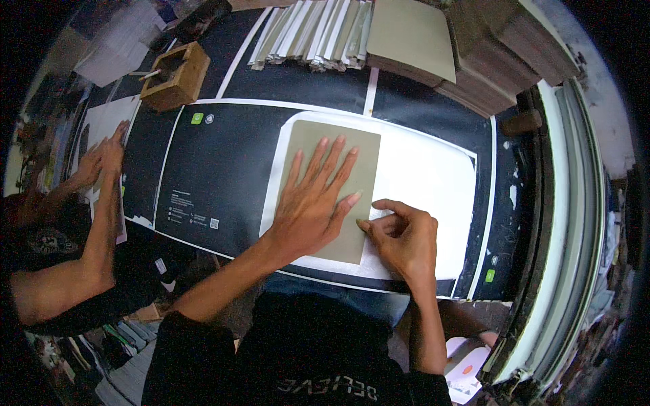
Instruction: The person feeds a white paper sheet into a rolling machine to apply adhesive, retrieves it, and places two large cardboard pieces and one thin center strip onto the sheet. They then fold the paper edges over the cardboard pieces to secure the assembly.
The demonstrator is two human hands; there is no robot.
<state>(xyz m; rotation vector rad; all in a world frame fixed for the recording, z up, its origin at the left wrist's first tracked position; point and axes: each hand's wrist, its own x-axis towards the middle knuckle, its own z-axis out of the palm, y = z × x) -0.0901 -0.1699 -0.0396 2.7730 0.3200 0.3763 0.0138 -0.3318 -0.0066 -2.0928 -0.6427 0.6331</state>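
At the far left I see another person's hands [101,159] on white sheets, well apart from mine. On the black printed sheet with a white rounded window [223,176] lies the flat olive-grey cardboard rectangle [362,159], on the left part of the white area. My left hand [313,203] presses flat on it, fingers spread. My right hand [404,237] touches its right edge near the lower corner, fingers curled; whether they pinch the edge I cannot tell. I judge the board light, stiff and quite smooth, so it may slide; best held by its edges or corners.
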